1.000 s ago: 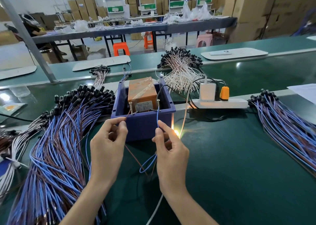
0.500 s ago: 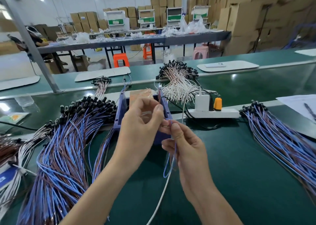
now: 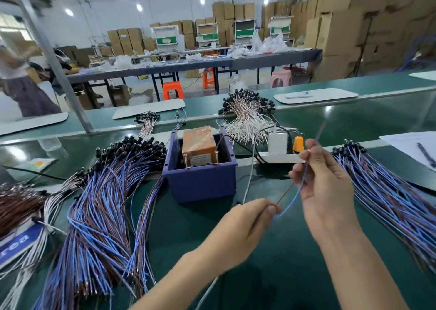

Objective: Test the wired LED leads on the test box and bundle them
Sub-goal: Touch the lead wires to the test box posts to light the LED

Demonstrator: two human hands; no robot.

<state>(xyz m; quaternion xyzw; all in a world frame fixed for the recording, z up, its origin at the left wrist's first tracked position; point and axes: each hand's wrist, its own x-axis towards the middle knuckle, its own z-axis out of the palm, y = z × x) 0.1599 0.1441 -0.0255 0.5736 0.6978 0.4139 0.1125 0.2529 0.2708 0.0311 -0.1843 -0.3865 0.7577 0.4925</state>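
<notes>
A blue test box (image 3: 200, 182) with an orange transformer (image 3: 199, 143) and two upright metal posts stands at the middle of the green bench. To its right and nearer me, both hands hold one LED lead (image 3: 298, 190) with a blue and a brown wire. My left hand (image 3: 245, 227) pinches the lead's lower end. My right hand (image 3: 323, 182) grips it higher up, and the wire runs up past the fingers, blurred. The lead is off the posts.
A big heap of blue and brown leads (image 3: 101, 203) lies left of the box, another pile (image 3: 389, 187) at the right. White leads (image 3: 247, 118), a power strip (image 3: 280, 157) with chargers and a paper sheet (image 3: 410, 144) sit behind. People work at far tables.
The lead touched the box posts with a light glowing one second ago. Both hands have since lifted it away and moved right, my left hand dropping lower toward me.
</notes>
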